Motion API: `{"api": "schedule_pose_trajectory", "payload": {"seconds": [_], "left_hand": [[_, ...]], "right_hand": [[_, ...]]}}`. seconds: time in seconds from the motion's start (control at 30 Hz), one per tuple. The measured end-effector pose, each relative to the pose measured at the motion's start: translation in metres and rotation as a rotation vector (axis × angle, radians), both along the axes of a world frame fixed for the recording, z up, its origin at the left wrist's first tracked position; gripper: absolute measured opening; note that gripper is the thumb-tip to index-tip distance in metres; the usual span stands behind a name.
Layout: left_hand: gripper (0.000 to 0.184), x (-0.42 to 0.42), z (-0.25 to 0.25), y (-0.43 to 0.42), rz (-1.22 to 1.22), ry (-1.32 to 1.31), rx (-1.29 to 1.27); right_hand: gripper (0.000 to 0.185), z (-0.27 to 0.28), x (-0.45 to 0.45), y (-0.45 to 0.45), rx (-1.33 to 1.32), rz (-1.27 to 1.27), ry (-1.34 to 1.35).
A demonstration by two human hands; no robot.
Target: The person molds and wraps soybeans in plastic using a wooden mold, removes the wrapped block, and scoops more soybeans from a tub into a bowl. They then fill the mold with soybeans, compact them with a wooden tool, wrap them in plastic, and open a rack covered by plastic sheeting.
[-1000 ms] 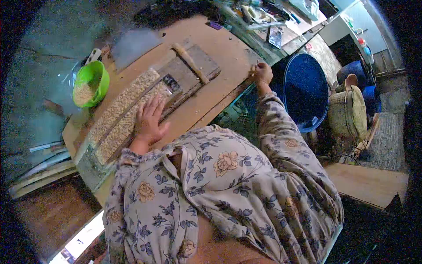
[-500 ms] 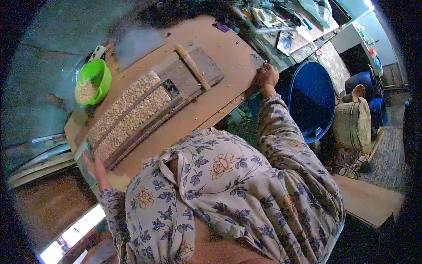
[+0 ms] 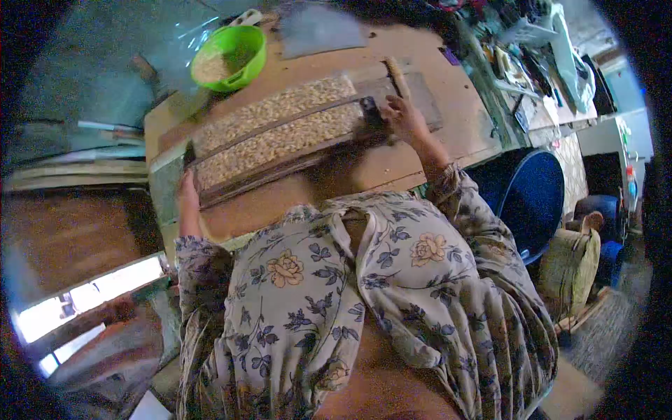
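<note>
Two long strips of pale, nut-like pieces (image 3: 280, 134) lie side by side in a wooden mould (image 3: 280, 171), parted by a thin dark divider. My left hand (image 3: 187, 196) rests against the mould's left end, its fingers stretched along the end and partly blurred. Over at the right end is my right hand (image 3: 406, 119), fingers loosely bent and apart, with nothing visible in them. It is beside the dark gap at the strip's end and just below a wooden rod (image 3: 397, 77) lying across the mould. Whether its fingertips touch the wood I cannot tell.
A green bowl (image 3: 253, 66) with pale grains stands at the back left of the brown board (image 3: 462, 105). Behind the mould lies a pale sheet (image 3: 322, 31). To the right are a large blue barrel (image 3: 535, 203), a woven container (image 3: 570, 269) and a cluttered side table.
My right hand has moved from the board's right edge to the mould's right end. The left hand stays at the left end. The view has turned, so the mould looks more level.
</note>
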State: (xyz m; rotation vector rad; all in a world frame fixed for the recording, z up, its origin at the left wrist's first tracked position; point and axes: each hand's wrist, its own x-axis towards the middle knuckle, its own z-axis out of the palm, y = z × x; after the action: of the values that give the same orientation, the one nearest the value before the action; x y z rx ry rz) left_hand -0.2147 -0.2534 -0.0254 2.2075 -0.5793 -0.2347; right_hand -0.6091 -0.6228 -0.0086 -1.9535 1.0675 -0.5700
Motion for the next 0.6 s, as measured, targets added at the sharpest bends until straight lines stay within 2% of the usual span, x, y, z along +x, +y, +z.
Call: {"api": "schedule_pose_trajectory", "payload": {"seconds": [0.03,0.07,0.1,0.13,0.23,0.3,0.4,0.47,0.53,0.6], "left_hand": [[0.048,0.007,-0.006,0.001,-0.026,-0.030,0.035],[0.048,0.013,-0.008,0.010,-0.050,-0.059,0.073],[0.047,-0.021,0.032,-0.002,-0.067,-0.053,0.023],[0.047,-0.059,0.074,-0.017,-0.082,-0.046,-0.028],[0.046,-0.052,0.064,-0.020,0.004,-0.083,0.094],[0.046,-0.070,0.073,-0.027,0.030,-0.078,-0.132],[0.043,-0.075,0.096,-0.024,0.044,-0.003,-0.121],[0.040,-0.087,0.123,-0.025,0.019,0.003,-0.135],[0.040,-0.096,0.127,-0.020,-0.010,-0.013,-0.150],[0.043,-0.110,0.119,-0.022,0.048,-0.480,0.001]], "right_hand": [[0.039,0.006,0.007,0.002,-0.006,0.019,-0.006],[0.040,0.015,0.009,0.007,-0.069,0.032,0.119],[0.041,0.026,0.012,0.013,-0.133,0.047,0.243],[0.037,0.037,0.018,0.018,-0.154,0.038,0.183],[0.036,0.053,0.026,0.030,-0.141,0.019,0.296],[0.035,0.042,0.025,0.025,-0.193,0.006,0.277],[0.034,0.043,0.024,0.020,-0.261,-0.078,0.214],[0.033,0.042,0.011,0.005,-0.234,-0.029,0.120],[0.032,0.053,0.003,0.008,-0.204,0.004,0.032],[0.034,0.074,-0.019,0.021,-0.371,-0.119,0.136]]}}
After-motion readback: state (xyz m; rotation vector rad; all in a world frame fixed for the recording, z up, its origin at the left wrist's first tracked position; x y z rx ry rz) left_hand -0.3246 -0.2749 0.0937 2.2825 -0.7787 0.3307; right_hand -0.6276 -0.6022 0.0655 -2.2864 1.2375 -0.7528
